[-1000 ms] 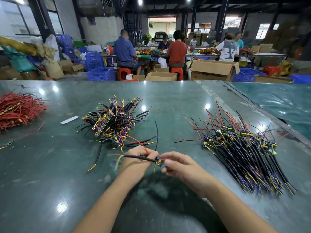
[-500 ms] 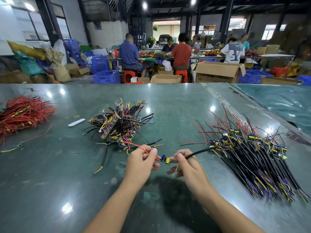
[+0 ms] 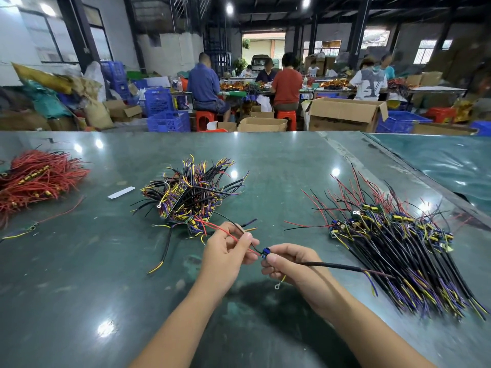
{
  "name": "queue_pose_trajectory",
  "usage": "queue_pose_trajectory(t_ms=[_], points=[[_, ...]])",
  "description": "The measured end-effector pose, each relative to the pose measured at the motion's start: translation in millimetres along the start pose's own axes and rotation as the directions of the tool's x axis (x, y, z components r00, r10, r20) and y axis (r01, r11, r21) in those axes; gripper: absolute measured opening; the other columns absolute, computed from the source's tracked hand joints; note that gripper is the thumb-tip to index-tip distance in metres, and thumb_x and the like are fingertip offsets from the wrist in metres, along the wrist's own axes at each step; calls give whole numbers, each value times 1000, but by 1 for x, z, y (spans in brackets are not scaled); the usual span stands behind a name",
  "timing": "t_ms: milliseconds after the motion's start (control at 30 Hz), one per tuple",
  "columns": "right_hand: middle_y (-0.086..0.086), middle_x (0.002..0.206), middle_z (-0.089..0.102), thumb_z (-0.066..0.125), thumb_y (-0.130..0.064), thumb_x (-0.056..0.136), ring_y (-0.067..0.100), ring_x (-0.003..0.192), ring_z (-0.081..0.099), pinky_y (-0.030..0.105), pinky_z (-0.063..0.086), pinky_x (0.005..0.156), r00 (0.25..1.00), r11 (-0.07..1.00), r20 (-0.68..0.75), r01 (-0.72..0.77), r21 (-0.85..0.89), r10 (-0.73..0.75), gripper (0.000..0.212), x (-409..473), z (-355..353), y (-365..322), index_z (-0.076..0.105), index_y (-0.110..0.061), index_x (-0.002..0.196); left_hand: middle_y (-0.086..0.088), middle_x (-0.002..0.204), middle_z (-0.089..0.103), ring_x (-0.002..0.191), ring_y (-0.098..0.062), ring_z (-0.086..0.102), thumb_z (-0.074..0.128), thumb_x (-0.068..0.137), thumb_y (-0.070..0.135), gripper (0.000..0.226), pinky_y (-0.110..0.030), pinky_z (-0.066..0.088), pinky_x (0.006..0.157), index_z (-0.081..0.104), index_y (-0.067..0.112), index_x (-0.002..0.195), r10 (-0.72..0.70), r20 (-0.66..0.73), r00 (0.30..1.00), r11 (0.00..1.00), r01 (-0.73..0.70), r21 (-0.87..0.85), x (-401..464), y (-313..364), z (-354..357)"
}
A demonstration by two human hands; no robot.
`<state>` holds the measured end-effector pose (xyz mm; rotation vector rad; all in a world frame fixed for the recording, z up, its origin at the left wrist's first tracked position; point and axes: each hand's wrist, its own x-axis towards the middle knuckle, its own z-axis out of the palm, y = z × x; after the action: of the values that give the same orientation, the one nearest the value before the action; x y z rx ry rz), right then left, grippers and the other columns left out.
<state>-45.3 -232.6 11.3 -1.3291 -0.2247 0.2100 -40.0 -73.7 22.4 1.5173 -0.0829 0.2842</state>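
Both my hands hold one wire harness over the green table (image 3: 79,274). My left hand (image 3: 225,253) pinches its thin red and black leads. My right hand (image 3: 289,264) pinches the small blue component (image 3: 265,253) at the joint, and the black sheathed cable (image 3: 334,266) runs out to the right, ending in purple and yellow wires. A yellow lead with a ring terminal (image 3: 278,287) hangs under my right hand.
A tangled heap of black, yellow and purple harnesses (image 3: 191,195) lies ahead of my left hand. A neat pile of harnesses (image 3: 398,251) lies at the right. Red wires (image 3: 34,179) sit far left, a white strip (image 3: 121,192) nearby. Seated people work beyond the table.
The harness has been turned round: its black cable pointed left a second ago and now stretches right, beyond my right hand. Both hands stay close together at the blue component.
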Motion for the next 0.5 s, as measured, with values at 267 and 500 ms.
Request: queue_pose_trajectory(t_ms=[267, 500], points=[[16, 77, 69, 64, -4, 84, 21, 68, 67, 20, 50, 58, 998, 997, 1, -67, 37, 67, 6, 0, -8, -3, 67, 0, 87, -4, 70, 72, 53, -7, 61, 64, 85, -1, 19, -18, 52, 53, 71, 13, 75, 6, -255, 967, 976, -61, -209, 14, 5, -18], [15, 74, 68, 67, -6, 79, 21, 66, 66, 18, 48, 54, 996, 996, 0, -93, 13, 93, 9, 1, -13, -6, 67, 1, 84, -6, 69, 72, 54, -7, 64, 59, 89, 6, 17, -16, 53, 53, 70, 5, 77, -112, -170, 979, 957, 60, -284, 21, 5, -32]])
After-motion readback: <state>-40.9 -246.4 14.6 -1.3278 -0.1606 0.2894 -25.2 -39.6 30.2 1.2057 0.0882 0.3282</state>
